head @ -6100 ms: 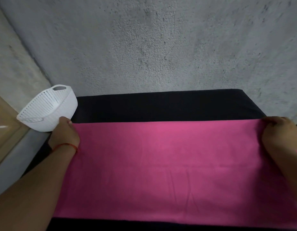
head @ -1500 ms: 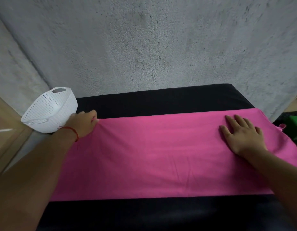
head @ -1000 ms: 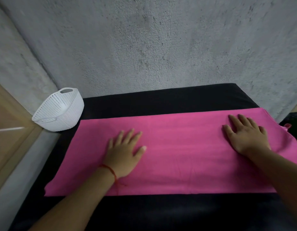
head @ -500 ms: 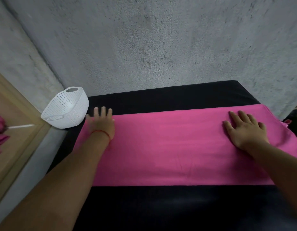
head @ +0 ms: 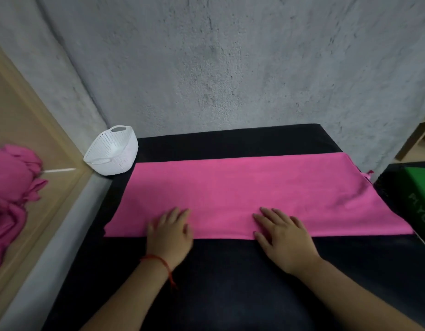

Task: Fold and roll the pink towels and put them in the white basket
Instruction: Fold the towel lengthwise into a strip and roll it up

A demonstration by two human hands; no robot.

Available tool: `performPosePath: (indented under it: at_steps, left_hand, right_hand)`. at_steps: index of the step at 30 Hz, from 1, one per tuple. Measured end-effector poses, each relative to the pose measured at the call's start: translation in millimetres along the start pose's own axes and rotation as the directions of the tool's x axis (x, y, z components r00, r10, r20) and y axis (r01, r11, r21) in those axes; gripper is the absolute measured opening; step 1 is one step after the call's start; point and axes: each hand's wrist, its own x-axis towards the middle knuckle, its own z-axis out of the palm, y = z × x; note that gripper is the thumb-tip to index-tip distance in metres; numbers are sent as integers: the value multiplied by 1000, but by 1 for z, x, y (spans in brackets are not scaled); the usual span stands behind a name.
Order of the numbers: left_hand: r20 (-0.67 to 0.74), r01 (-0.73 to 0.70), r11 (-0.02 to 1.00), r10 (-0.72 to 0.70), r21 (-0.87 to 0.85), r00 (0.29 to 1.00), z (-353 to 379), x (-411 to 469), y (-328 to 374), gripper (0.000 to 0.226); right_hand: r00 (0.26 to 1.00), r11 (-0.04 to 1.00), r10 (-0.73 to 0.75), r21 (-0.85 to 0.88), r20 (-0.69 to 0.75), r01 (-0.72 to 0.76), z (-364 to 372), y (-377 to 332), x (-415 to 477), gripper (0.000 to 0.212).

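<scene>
towel [head: 254, 187] on table [head: 230, 287] | basket [head: 112, 152] beside its far-left corner | left hand [head: 169, 236], right hand [head: 284, 240] on near edge

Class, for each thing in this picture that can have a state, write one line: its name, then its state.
Long pink cloth towel: spread flat, not rolled.
White perforated plastic basket: upright, no towel seen inside.
Left hand: open, fingers flat on the towel's near edge.
Right hand: open, fingers flat on the towel's near edge.
Heap of pink towels at far left: crumpled, unfolded.

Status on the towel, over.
Left hand, right hand open, fingers flat on pink towel, near edge. Towel flat, not yet rolled. White basket at far-left corner, nothing between.
</scene>
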Motion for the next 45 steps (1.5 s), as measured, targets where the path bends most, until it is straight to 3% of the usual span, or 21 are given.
performPosePath:
  at_steps: [3, 6, 9, 11, 13, 16, 21, 25, 31, 42, 45]
  left_hand:
    - [-117, 211, 974, -220, -81, 969, -5, -14, -74, 48]
    - [-201, 353, 869, -437, -347, 877, -4, -28, -121, 44]
    - [-177, 353, 672, -586, -651, 791, -2, -33, -132, 46]
    - [-130, 340, 588, -612, -734, 780, -2, -35, -132, 46]
    - [-78, 353, 537, -623, -766, 779, -6, -34, -138, 48]
    - [-74, 340, 557, -590, -758, 804, -5, -26, -153, 41]
    - [-191, 382, 676, -611, -630, 768, 8, -12, -159, 45]
    - [-220, 389, 703, -608, -595, 763, 10, -11, -155, 40]
    - [-297, 287, 767, -522, -574, 800, 10, -15, -154, 24]
    - [-301, 235, 700, -551, -674, 778, 9, -17, -160, 35]
    - [-291, 235, 679, -564, -695, 773, 10, -15, -166, 26]
  right_hand:
    - [987, 991, 127, -38, -97, -131, 0, 56, -23, 64]
    - [948, 959, 271, -45, -165, -281, -6, 108, -53, 57]
    - [871, 895, 437, 8, -225, -446, -12, 138, -78, 52]
    - [815, 853, 520, 102, -256, -512, -13, 143, -84, 48]
    - [804, 845, 534, 145, -263, -514, -13, 140, -85, 47]
    - [810, 852, 523, 150, -266, -501, -13, 138, -83, 46]
    - [800, 865, 499, 139, -332, -482, -4, 145, -79, 47]
    - [804, 878, 474, 128, -360, -461, 1, 149, -76, 60]
    - [794, 882, 468, 148, -388, -448, 4, 150, -73, 62]
    - [796, 875, 481, 141, -366, -464, 7, 155, -68, 57]
    - [787, 865, 500, 162, -361, -475, 8, 156, -66, 49]
